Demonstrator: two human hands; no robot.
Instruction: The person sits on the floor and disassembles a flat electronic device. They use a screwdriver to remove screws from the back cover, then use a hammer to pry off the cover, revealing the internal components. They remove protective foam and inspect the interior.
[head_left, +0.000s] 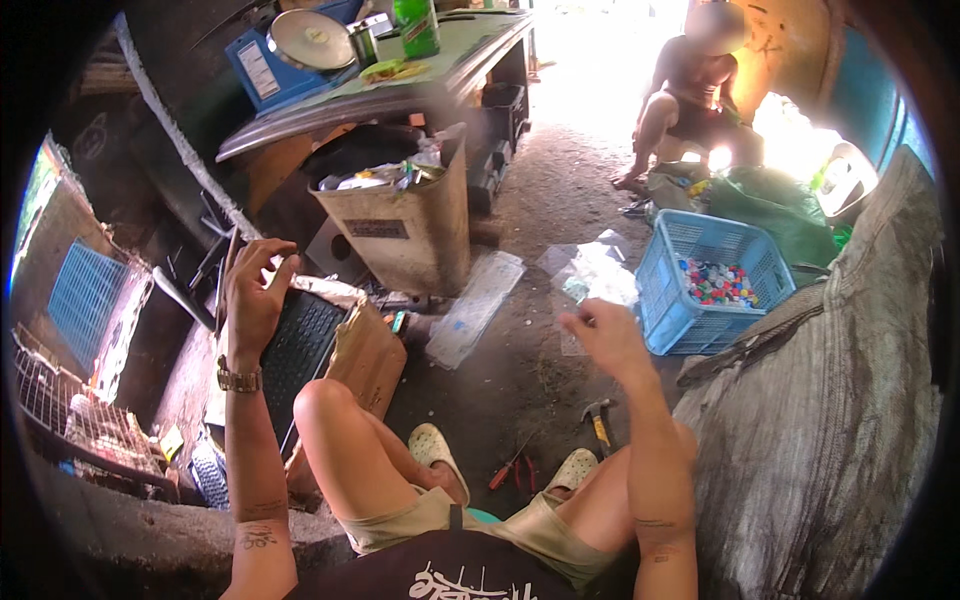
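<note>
Your left hand (256,300) is at nine o'clock in the view, near the far end of the keyboard (298,345); its fingers are bent, a gap showing between thumb and fingertips, with nothing seen in their hold. The keyboard, at nine too, lies on or in a carton (375,355); I cannot tell which. Your right hand (605,340), towards four, is loosely curled; whether it pinches anything, I cannot tell. The crate (690,332) stands at three, the hammer (600,425) between four and five.
</note>
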